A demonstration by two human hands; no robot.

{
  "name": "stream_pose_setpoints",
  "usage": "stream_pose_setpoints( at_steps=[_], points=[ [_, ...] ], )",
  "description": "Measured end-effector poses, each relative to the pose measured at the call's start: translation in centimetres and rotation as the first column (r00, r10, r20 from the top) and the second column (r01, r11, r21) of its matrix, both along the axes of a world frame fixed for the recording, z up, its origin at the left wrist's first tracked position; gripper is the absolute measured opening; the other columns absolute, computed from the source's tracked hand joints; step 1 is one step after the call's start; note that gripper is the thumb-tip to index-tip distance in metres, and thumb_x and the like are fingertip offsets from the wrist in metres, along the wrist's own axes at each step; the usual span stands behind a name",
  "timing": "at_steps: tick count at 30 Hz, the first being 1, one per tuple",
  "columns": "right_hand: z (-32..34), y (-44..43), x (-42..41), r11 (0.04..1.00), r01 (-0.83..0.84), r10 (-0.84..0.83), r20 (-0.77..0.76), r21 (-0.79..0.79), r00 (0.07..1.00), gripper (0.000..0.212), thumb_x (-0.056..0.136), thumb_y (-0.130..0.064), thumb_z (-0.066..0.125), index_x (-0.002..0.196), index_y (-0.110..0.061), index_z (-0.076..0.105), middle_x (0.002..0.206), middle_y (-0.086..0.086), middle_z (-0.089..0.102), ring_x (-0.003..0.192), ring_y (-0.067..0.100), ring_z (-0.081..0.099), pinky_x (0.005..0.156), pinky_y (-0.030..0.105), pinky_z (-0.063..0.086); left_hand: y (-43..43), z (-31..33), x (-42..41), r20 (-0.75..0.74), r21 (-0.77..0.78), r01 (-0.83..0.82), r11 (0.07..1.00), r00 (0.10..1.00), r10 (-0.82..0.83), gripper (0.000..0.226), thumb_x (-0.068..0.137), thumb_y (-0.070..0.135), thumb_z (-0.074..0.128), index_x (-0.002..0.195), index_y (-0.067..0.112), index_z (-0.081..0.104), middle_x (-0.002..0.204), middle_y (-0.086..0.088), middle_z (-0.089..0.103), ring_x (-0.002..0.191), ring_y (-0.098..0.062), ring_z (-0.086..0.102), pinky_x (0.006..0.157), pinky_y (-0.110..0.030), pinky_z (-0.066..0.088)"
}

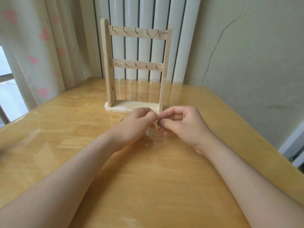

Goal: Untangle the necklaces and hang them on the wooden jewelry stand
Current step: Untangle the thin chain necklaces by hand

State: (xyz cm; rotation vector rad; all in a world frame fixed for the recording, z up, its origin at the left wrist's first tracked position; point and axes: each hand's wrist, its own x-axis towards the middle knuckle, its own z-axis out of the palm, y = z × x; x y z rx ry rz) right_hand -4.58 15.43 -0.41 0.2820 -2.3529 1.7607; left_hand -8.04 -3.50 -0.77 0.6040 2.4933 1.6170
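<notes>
A wooden jewelry stand (109, 66) with two crossbars of several small brass hooks stands upright at the far middle of the table; every hook is bare. Just in front of its base, my left hand (136, 124) and my right hand (182, 122) meet a little above the tabletop, fingertips pinched together on a small dark tangle of necklaces (158, 122). Only a bit of chain shows between the fingers; the remainder is hidden by my hands.
The glossy wooden table (65, 129) ends at the wall behind the stand and drops off at the right edge. A white radiator (144, 14) stands behind the stand, a heart-patterned curtain (37, 46) at the left.
</notes>
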Motion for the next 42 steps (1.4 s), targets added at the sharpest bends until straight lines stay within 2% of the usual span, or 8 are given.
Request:
stream_pose_setpoints(
  at_steps=[7, 11, 16, 20, 22, 25, 31, 42],
  points=[
    [-0.09, 0.0, -0.25, 1.0, 0.008, -0.007, 0.015, -0.03, 1.0, 0.007, 0.096, -0.009, 0.075, 0.097, -0.006, 0.082, 0.083, 0.013, 0.079, 0.071, 0.015, 0.071, 0.063, 0.027, 0.053, -0.26, -0.04, -0.05, -0.025, -0.01, 0.015, 1.0, 1.0, -0.016, 0.036, 0.111, 0.037, 0.048, 0.102, 0.013, 0.073, 0.097, 0.002, 0.072, 0.081, -0.005, 0.061, 0.079, -0.026, 0.05],
    [-0.12, 0.24, -0.17, 0.998, 0.047, -0.048, 0.01, 0.043, 0.999, 0.009, 0.096, -0.016, 0.077, 0.096, -0.008, 0.081, 0.082, 0.007, 0.081, 0.068, 0.014, 0.074, 0.061, 0.029, 0.054, -0.25, 0.03, 0.15, -0.079, -0.04, 0.028, 0.999, 0.996, -0.031, 0.036, 0.111, 0.039, 0.052, 0.104, 0.009, 0.07, 0.092, -0.001, 0.069, 0.054, -0.001, 0.05, 0.054, -0.014, 0.04],
    [0.09, 0.25, 0.0, 0.998, 0.01, -0.015, 0.088, 0.054, 0.996, 0.008, 0.096, -0.014, 0.076, 0.093, -0.008, 0.079, 0.088, 0.007, 0.082, 0.077, 0.017, 0.078, 0.066, 0.03, 0.057, -0.35, -0.19, 0.42, -0.123, -0.08, 0.053, 0.995, 0.99, -0.062, 0.03, 0.107, 0.045, 0.053, 0.098, 0.019, 0.065, 0.078, 0.007, 0.062, 0.059, -0.013, 0.047, 0.062, -0.033, 0.042],
    [0.09, 0.4, -0.27, 0.996, -0.025, 0.015, 0.121, 0.082, 0.992, 0.012, 0.096, -0.013, 0.072, 0.086, -0.011, 0.078, 0.086, 0.011, 0.079, 0.081, 0.016, 0.074, 0.078, 0.037, 0.058, -0.16, -0.2, 0.6, -0.227, -0.164, 0.055, 0.985, 0.97, -0.092, 0.024, 0.108, 0.039, 0.051, 0.097, 0.02, 0.064, 0.099, 0.008, 0.061, 0.069, 0.004, 0.058, 0.068, -0.018, 0.042],
    [0.14, 0.46, -0.4, 0.987, -0.024, 0.006, 0.111, 0.157, 0.994, 0.017, 0.1, -0.015, 0.067, 0.085, -0.013, 0.076, 0.087, 0.014, 0.077, 0.081, 0.016, 0.071, 0.083, 0.039, 0.058, -0.16, -0.34, 0.55, -0.276, -0.238, 0.055, 0.97, 0.953, -0.122, 0.021, 0.108, 0.037, 0.051, 0.097, 0.022, 0.062, 0.108, 0.007, 0.058, 0.081, 0.003, 0.059, 0.072, -0.012, 0.041],
    [0.06, 0.49, -0.53, 0.958, -0.015, -0.014, 0.1, 0.286, 0.995, 0.027, 0.108, -0.024, 0.056, 0.085, -0.021, 0.068, 0.074, 0.001, 0.07, 0.077, 0.017, 0.064, 0.079, 0.037, 0.051, -0.23, -0.8, 0.36, -0.301, -0.328, 0.032, 0.944, 0.944, -0.136, 0.018, 0.108, 0.031, 0.051, 0.095, 0.021, 0.057, 0.108, 0.007, 0.055, 0.089, -0.001, 0.057, 0.076, -0.008, 0.038],
    [-0.11, 0.67, -0.4, 0.975, -0.014, 0.004, 0.044, 0.223, 0.999, 0.014, 0.102, -0.016, 0.068, 0.093, -0.015, 0.078, 0.081, 0.006, 0.076, 0.071, 0.008, 0.067, 0.067, 0.022, 0.051, -0.33, -0.73, 0.12, -0.307, -0.285, 0.023, 0.958, 0.945, -0.113, 0.024, 0.111, 0.038, 0.044, 0.097, 0.025, 0.058, 0.106, 0.007, 0.056, 0.085, 0.003, 0.055, 0.075, -0.012, 0.039],
    [-0.12, 0.6, -0.36, 0.97, -0.002, 0.006, -0.015, 0.242, 1.0, 0.012, 0.095, -0.01, 0.074, 0.085, -0.01, 0.08, 0.078, 0.016, 0.075, 0.066, 0.017, 0.067, 0.069, 0.034, 0.056, -0.33, -0.61, 0.38, -0.295, -0.27, 0.032, 0.962, 0.949, -0.114, 0.024, 0.11, 0.04, 0.046, 0.099, 0.023, 0.06, 0.106, 0.008, 0.056, 0.078, 0.002, 0.055, 0.07, -0.013, 0.039]
  ],
)
